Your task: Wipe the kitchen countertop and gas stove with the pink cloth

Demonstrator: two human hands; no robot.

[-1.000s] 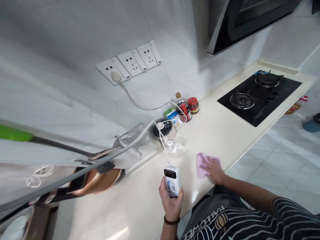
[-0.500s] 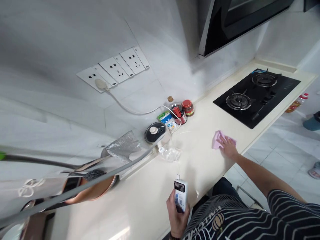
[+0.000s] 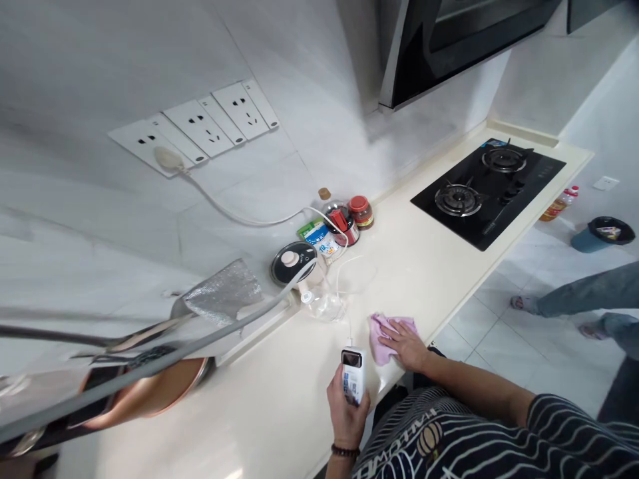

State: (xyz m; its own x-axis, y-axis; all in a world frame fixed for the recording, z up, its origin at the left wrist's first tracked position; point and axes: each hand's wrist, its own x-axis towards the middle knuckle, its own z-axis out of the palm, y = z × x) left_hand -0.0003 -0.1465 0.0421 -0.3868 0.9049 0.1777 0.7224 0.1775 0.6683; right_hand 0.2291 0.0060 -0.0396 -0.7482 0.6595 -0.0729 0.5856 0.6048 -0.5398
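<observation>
My left hand [image 3: 346, 412] is closed round a white power bank [image 3: 353, 374], held just above the cream countertop [image 3: 279, 406] near its front edge. A white cable [image 3: 343, 293] runs from the power bank's top toward the wall sockets [image 3: 200, 126]. My right hand [image 3: 407, 342] lies flat with fingers spread on a pink cloth [image 3: 382, 334] that rests on the countertop right beside the power bank.
A small pot with a black lid [image 3: 295, 259], jars [image 3: 360, 211] and packets stand by the wall. A copper pan [image 3: 150, 392] and utensils sit at left. A black gas hob [image 3: 486, 189] lies far right. Another person's legs [image 3: 579, 303] stand on the tiled floor.
My right hand has drawn the pink cloth back along the countertop toward me, from near the hob to beside the power bank. The left hand keeps hold of the power bank.
</observation>
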